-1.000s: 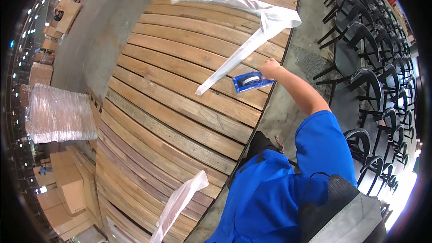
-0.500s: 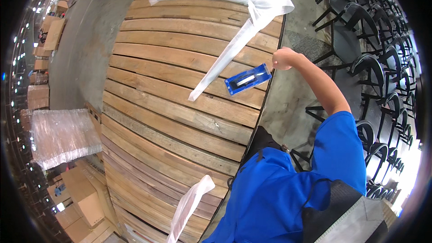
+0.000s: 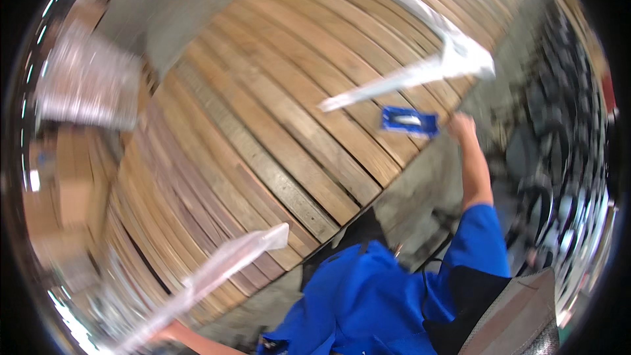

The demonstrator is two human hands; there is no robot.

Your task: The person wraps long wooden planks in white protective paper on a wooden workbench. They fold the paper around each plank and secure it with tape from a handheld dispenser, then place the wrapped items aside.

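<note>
Right hand [image 3: 461, 126] is right of centre in the frame, arm reaching up from the blue sleeve [image 3: 480, 236], just beyond the tabletop edge and just beside a blue tape dispenser [image 3: 411, 120] w/ a whitish roll in it. Approx. a small gap shows between hand and dispenser, so prob. no contact; too blurred to tell if the fingers are spread, pressed together or pinching smth. Dispenser lies flat on the slatted wooden tabletop [image 3: 289, 112], close to the near edge — presumably for easy reach, and flat so it sits steady across the slats. Left hand [image 3: 169, 330] is at bottom left, at the lower end of a pinkish-white film strip [image 3: 227, 263]; it seems to touch or hold it, but can't tell if the fingers are pinching the film or merely under it. That strip runs diagonally up to lower centre, partly resting on the slats, so the boards likely carry most of its length. Another white film strip [image 3: 453, 59], bent into a V, lies upper right, its corner by the tabletop edge — prob. laid loose, as nothing visible weighs it down. Dark chairs [image 3: 526, 151] far right, blurred; wrapped stack [image 3: 89, 79] upper left, cardboard boxes [image 3: 72, 177] below it.
</note>
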